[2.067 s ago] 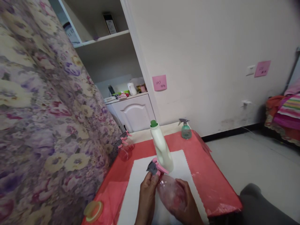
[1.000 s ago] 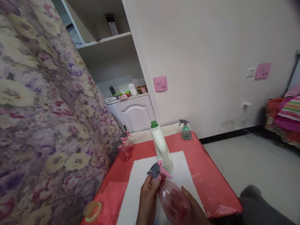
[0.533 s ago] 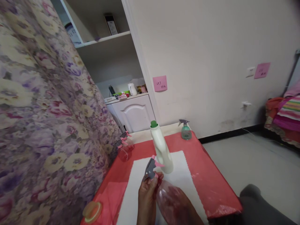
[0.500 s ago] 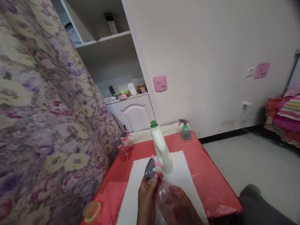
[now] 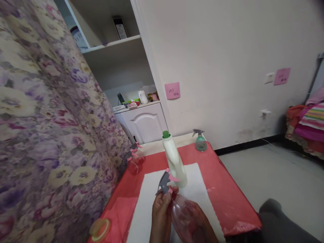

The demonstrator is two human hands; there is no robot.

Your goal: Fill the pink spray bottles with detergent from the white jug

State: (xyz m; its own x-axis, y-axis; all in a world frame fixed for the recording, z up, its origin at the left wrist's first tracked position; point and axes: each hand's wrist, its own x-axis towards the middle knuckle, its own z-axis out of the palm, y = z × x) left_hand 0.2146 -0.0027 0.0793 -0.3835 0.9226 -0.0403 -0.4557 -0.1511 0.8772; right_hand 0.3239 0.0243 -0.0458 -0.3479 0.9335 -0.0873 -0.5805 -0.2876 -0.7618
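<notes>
A clear pink spray bottle [image 5: 184, 216] lies tilted in my hands at the bottom middle of the view. My right hand [image 5: 202, 224] wraps round its round body from the right. My left hand [image 5: 162, 211] pinches the neck just under the grey and pink trigger head [image 5: 165, 180]. Right behind the head stands a white bottle with a green cap [image 5: 174, 160] on a white mat [image 5: 146, 206].
A red cloth [image 5: 222, 189] covers the table. Two pink spray bottles [image 5: 135, 158] stand at its left by a flowered curtain [image 5: 45, 128]. A green spray bottle [image 5: 200, 141] stands at the far corner. A round orange lid [image 5: 100, 229] lies near left. White cabinet behind.
The trigger head has swung in my left fingers from pointing right to pointing up and left. The bottle body stays in my right hand.
</notes>
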